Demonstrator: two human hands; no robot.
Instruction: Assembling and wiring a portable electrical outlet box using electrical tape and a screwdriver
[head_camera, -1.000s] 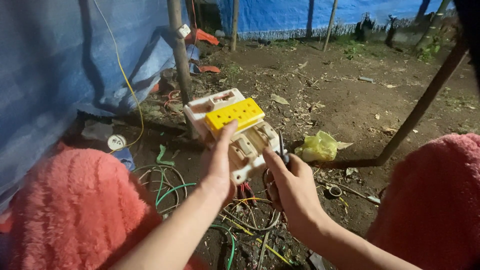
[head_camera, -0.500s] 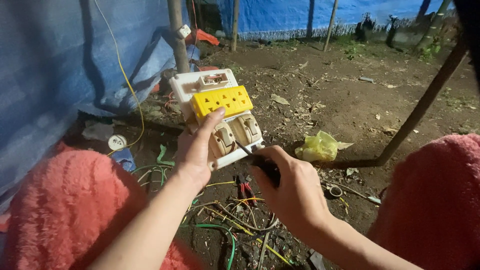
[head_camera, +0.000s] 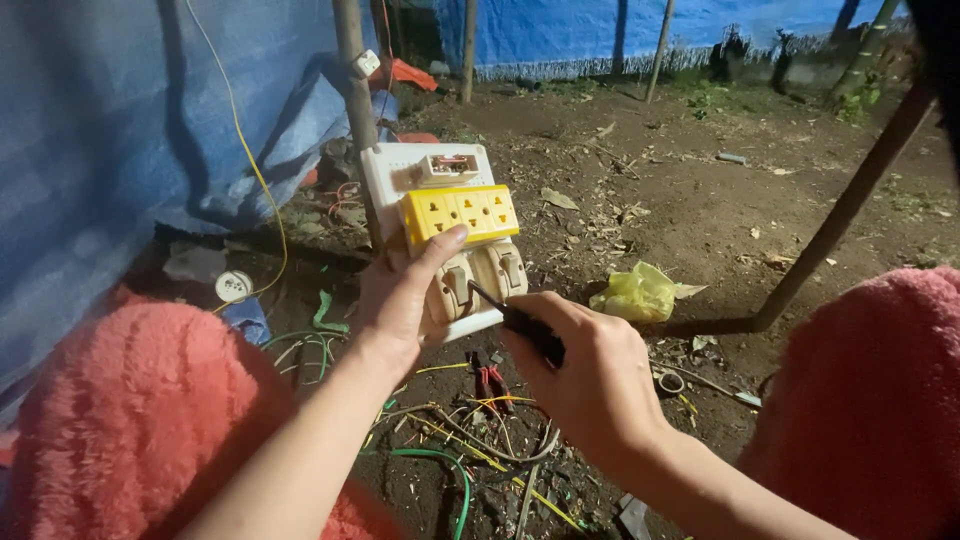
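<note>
Fingers of the left hand (head_camera: 400, 300) clamp the stiff, light board (head_camera: 445, 235) by its near-left edge, while the right hand (head_camera: 585, 375) is closed on a screwdriver (head_camera: 520, 322).

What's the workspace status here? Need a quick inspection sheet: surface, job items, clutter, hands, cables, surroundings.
Surface: bare dirt ground, littered with dry leaves.
Job's things: white electrical board with yellow socket strip and two beige switches, held up; dark-handled screwdriver, tip at the switches.
Clutter: crumpled yellow bag, red-handled pliers, small white round part.
Grippers: left hand grips the board, thumb on the yellow strip; right hand closed on the screwdriver.
Cables: tangle of green, yellow and grey wires on the ground; yellow wire down the tarp.
Surroundings: blue tarp walls, wooden poles, pink fleece knees.
</note>
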